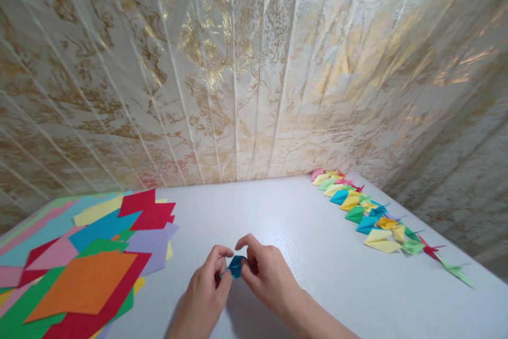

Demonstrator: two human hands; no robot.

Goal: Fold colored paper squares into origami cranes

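Note:
A small dark blue folded paper piece (pixel 237 266) is held between both hands, just above the white table near its front middle. My left hand (pixel 209 286) pinches its left side between thumb and fingers, where a thin pointed end shows. On the other side, my right hand (pixel 265 270) grips the right edge with the thumb, its index finger curled above the paper. The fingers cover part of the folds, so the full shape is hidden.
Loose coloured paper sheets (pixel 85 283) lie in an overlapping pile on the left. Rows of folded paper cranes (pixel 371 217) run along the right edge of the white table (pixel 254 209). A white and gold patterned curtain (pixel 238 74) hangs behind.

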